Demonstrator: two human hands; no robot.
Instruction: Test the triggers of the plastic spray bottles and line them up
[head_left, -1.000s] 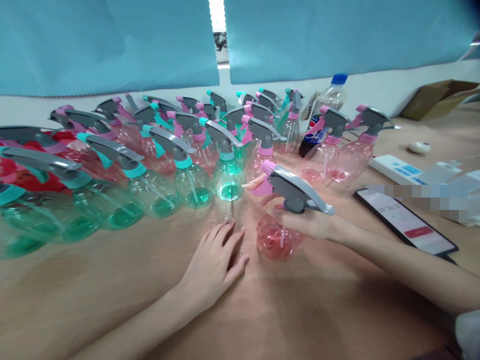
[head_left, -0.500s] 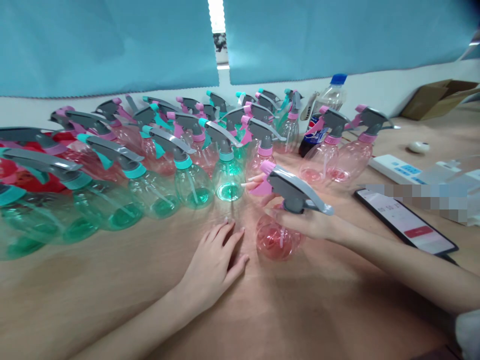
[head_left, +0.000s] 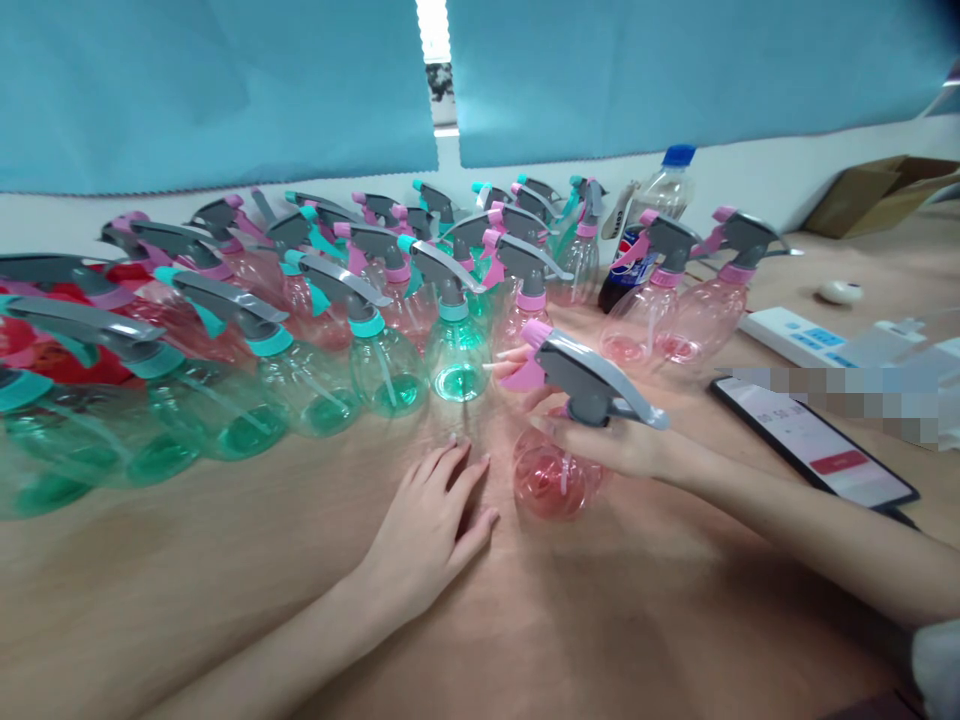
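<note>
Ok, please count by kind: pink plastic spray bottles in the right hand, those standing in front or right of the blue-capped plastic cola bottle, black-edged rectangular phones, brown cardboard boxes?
Pink spray bottle in the right hand: 1
Pink spray bottles standing in front of or right of the cola bottle: 2
Phone: 1
Cardboard box: 1
Total: 5

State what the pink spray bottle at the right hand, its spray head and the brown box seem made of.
Pink spray bottle: likely tinted, glossy plastic; it is see-through, with bright glints.
Spray head: probably smooth plastic, grey and pink, with a sheen along its top.
Brown box: apparently matte cardboard, judging by its dull panels.
</note>
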